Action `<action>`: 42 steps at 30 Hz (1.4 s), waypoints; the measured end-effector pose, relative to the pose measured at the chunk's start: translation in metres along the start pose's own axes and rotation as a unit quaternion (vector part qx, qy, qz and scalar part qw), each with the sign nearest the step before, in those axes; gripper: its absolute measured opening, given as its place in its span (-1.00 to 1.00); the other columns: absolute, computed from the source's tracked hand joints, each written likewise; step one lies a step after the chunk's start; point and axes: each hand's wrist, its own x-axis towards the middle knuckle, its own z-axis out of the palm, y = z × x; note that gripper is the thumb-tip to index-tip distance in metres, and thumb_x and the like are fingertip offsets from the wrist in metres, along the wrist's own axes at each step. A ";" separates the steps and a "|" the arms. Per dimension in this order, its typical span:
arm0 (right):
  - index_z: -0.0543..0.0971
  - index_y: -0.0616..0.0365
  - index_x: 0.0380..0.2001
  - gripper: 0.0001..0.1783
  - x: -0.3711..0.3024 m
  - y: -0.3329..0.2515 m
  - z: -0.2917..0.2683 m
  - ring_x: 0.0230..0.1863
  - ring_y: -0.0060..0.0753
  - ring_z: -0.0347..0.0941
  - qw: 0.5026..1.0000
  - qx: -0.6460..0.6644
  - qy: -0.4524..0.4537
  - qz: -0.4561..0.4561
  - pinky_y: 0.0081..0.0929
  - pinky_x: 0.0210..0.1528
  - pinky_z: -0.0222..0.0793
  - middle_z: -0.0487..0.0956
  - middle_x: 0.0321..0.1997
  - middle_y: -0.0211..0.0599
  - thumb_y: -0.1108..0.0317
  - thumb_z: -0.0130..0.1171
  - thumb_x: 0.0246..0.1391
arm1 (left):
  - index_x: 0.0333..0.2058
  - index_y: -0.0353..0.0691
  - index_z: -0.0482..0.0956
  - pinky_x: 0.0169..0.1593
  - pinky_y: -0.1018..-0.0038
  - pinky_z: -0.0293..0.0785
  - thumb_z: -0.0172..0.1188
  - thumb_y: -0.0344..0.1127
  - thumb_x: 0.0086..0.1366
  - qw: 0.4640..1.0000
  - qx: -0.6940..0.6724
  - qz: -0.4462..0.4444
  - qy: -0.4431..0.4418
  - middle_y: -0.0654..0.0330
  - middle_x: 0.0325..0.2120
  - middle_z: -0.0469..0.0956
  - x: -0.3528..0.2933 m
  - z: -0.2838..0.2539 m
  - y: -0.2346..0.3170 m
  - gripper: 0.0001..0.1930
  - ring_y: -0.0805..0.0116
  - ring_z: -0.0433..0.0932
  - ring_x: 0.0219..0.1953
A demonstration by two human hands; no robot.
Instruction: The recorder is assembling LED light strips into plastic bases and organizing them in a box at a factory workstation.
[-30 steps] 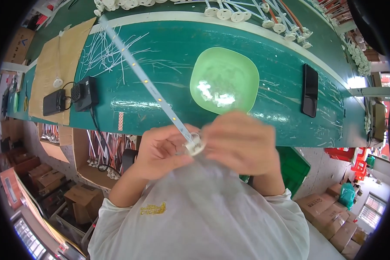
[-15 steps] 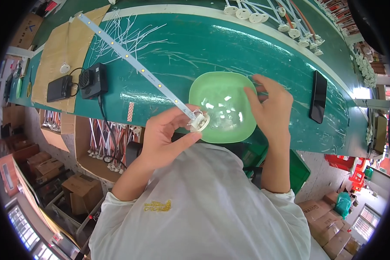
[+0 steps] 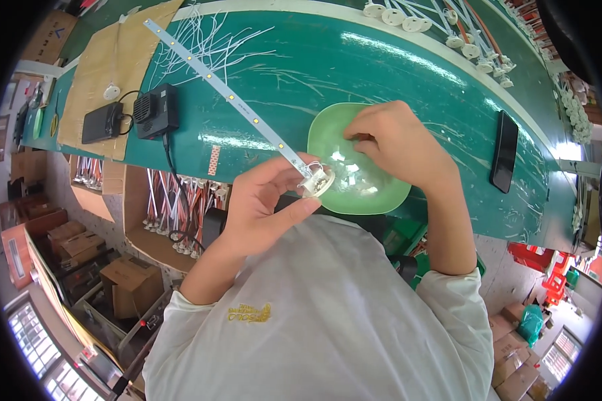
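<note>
My left hand (image 3: 267, 204) is closed around the round white base (image 3: 319, 182) of an LED light strip. Its long, narrow strip (image 3: 244, 110), dotted with small yellow LEDs, slants up to the far left. Thin white wires show at the base. A light green bowl (image 3: 324, 127) stands just right of the base, with shiny reflections inside; small contents cannot be made out. My right hand (image 3: 398, 144) is over the bowl, thumb and fingers pinched together and pointing down into it. Whatever lies between those fingertips is hidden.
On the green table (image 3: 301, 60) a pile of white wires (image 3: 204, 47) lies by a cardboard sheet (image 3: 100, 73). A black corded device (image 3: 156, 112) is at left, a black phone (image 3: 505, 152) at right. Further LED strips (image 3: 471, 50) lie far right; a box of strips (image 3: 134, 234) stands below.
My right hand has moved from the bowl's right rim to over its inside, and its fingers have closed. The left hand still holds the LED light strip. The whole view has shifted slightly.
</note>
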 end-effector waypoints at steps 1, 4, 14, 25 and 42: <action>0.62 0.31 -0.37 -0.78 0.000 -0.001 0.001 -0.33 0.00 0.54 1.000 -0.003 0.005 0.011 -0.25 -0.26 0.47 0.60 -0.39 -0.06 0.59 0.25 -0.22 | 0.11 -0.44 0.40 0.11 0.25 0.49 0.24 -0.56 0.20 1.000 -0.003 -0.002 -0.002 -0.02 -0.04 0.56 0.000 -0.001 0.000 -0.52 0.21 0.55 0.05; 0.62 0.32 -0.40 -0.81 0.000 -0.004 0.002 -0.34 0.00 0.54 0.999 -0.004 0.026 0.032 -0.26 -0.27 0.47 0.60 -0.40 -0.04 0.59 0.24 -0.22 | 0.11 -0.42 0.41 0.08 0.34 0.48 0.25 -0.60 0.19 1.000 -0.017 -0.001 -0.001 0.03 -0.05 0.58 0.001 0.001 0.003 -0.51 0.29 0.55 0.03; 0.65 0.24 -0.43 -0.89 -0.020 -0.026 0.003 -0.46 -0.16 0.58 0.988 -0.005 0.152 0.012 -0.38 -0.40 0.46 0.63 -0.46 -0.12 0.57 0.26 -0.12 | 0.14 -0.40 0.36 0.09 0.27 0.51 0.27 -0.45 0.22 0.995 -0.096 -0.006 0.020 -0.03 0.02 0.52 0.002 0.004 0.007 -0.48 0.10 0.51 0.12; 0.67 0.25 -0.42 -0.88 -0.047 -0.088 0.042 -0.55 -0.57 0.54 0.908 0.190 0.372 0.044 -0.66 -0.59 0.32 0.68 -0.44 -0.24 0.62 0.36 -0.11 | 0.19 -0.30 0.23 0.21 0.18 0.40 0.21 -0.53 0.25 0.975 -0.217 0.054 0.000 -0.17 0.12 0.44 0.012 0.025 0.006 -0.45 -0.02 0.45 0.18; 0.65 0.30 -0.41 -0.87 -0.047 -0.088 0.055 -0.50 -0.56 0.57 0.892 0.244 0.381 0.021 -0.69 -0.51 0.42 0.67 -0.44 -0.25 0.63 0.37 -0.10 | 0.20 -0.28 0.21 0.16 0.12 0.49 0.24 -0.44 0.26 0.985 -0.171 0.030 0.018 -0.24 0.16 0.37 0.000 0.026 0.010 -0.43 -0.11 0.44 0.17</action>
